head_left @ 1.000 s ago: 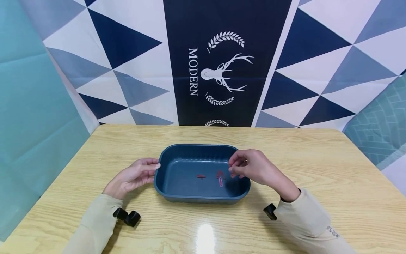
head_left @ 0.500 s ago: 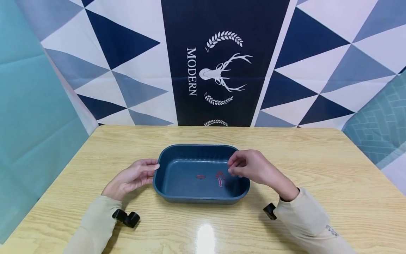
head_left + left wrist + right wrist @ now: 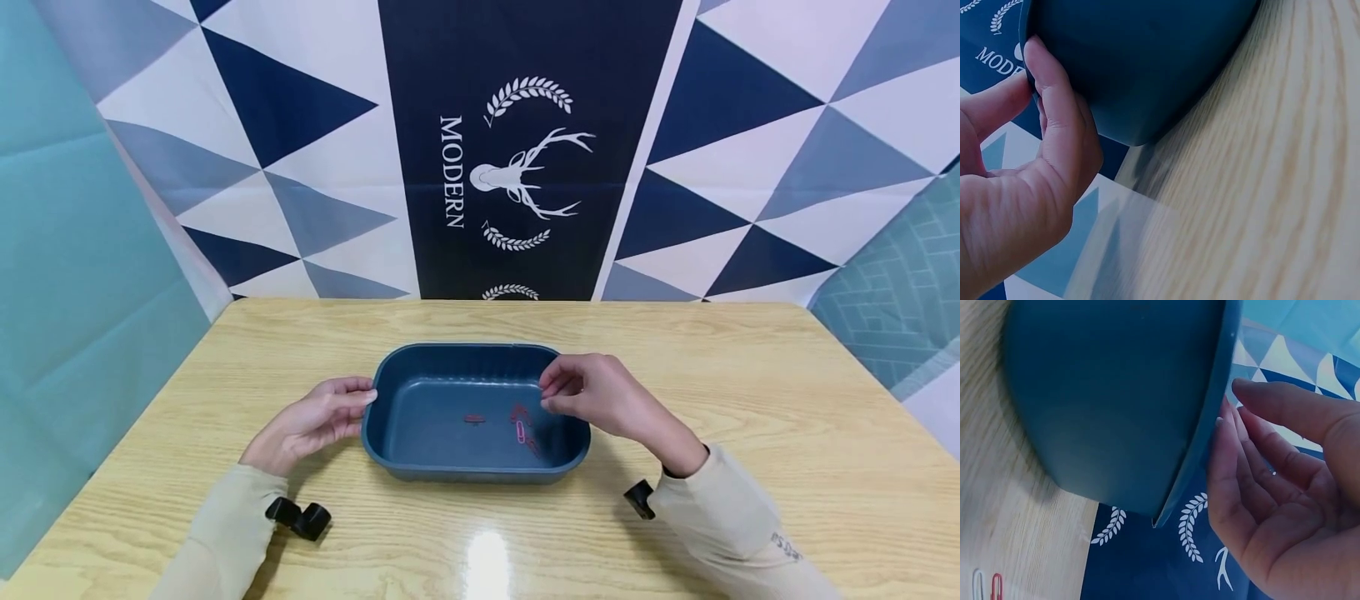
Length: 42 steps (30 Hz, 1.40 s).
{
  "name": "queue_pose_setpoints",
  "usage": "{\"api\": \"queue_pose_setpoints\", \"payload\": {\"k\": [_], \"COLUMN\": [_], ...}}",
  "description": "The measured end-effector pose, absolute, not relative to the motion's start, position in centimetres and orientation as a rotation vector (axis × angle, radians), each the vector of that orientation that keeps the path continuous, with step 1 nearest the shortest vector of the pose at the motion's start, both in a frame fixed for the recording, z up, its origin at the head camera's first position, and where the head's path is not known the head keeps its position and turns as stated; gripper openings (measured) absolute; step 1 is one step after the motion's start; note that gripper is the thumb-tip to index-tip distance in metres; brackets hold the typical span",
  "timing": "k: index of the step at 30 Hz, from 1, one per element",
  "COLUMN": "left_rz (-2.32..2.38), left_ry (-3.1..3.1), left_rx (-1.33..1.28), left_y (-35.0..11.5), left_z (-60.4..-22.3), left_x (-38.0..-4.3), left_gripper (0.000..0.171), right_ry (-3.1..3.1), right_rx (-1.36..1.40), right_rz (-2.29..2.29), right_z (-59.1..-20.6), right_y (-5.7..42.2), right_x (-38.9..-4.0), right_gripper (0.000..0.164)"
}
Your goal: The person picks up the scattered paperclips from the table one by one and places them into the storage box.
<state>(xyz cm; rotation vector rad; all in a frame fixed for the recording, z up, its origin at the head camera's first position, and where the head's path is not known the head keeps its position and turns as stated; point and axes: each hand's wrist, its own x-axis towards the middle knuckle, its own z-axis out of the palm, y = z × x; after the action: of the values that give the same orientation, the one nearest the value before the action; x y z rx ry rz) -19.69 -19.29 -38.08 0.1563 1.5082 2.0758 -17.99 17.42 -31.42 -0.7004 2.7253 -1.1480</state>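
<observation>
"Where's the pink paper clip [image 3: 521, 432]?"

"Flat in the blue tray [image 3: 431, 433], right of centre, with red paper clips [image 3: 474, 419] near it."

"And the fingers?"

"The left hand [image 3: 318, 417] has its fingers clamped on the tray's left rim. The right hand [image 3: 600, 396] hangs over the right end, thumb and fingers apart."

"Further out?"

"The wooden bench [image 3: 690, 358], then a deer-printed backdrop [image 3: 510, 175]."

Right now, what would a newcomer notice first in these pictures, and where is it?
Probably the white deer head on the dark wall panel, behind the table. Next, the blue bin standing on it, its left side held by the left hand. Then a pink paper clip inside it, near the right hand.
</observation>
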Motion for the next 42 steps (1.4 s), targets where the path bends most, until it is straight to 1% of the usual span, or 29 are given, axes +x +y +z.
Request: {"api": "queue_pose_setpoints", "payload": {"k": [7, 14, 19, 26, 31, 37, 42], "left_rz": [2.083, 2.105, 2.095, 2.089, 2.081, 2.075, 2.074], "left_ry": [1.5, 1.48, 1.486, 1.481, 1.48, 1.501, 1.487], "left_rx": [0.137, 0.131, 0.14, 0.167, 0.164, 0.153, 0.16], "left_y": [-19.4, -19.4, -19.3, -19.1, -19.1, -19.2, -19.3], "left_z": [-38.1, -38.2, -38.3, -38.2, -38.1, -38.1, -37.9], "left_x": [-19.7, -19.7, -19.9, -20.1, -19.8, -19.9, -19.8], "left_gripper": [0.021, 0.011, 0.011, 0.009, 0.01, 0.012, 0.011], "right_ry": [2.781, 2.811, 2.818, 2.86, 2.891, 2.954, 2.985], "right_rx": [-0.787, -0.867, -0.901, -0.858, -0.879, -0.869, -0.855], "right_rz": [-1.096, -1.053, -1.017, -0.998, -0.956, -0.895, -0.86], "right_z": [-31.2, -31.0, -31.0, -30.8, -30.8, -30.0, -29.6], "right_y": [17.7, 18.2, 18.9, 20.3, 21.1, 21.9, 23.2], "right_x": [-18.0, -18.0, -18.0, -18.2, -18.3, -18.1, -17.7], "right_gripper": [0.01, 0.01, 0.012, 0.013, 0.015, 0.016, 0.017]}}
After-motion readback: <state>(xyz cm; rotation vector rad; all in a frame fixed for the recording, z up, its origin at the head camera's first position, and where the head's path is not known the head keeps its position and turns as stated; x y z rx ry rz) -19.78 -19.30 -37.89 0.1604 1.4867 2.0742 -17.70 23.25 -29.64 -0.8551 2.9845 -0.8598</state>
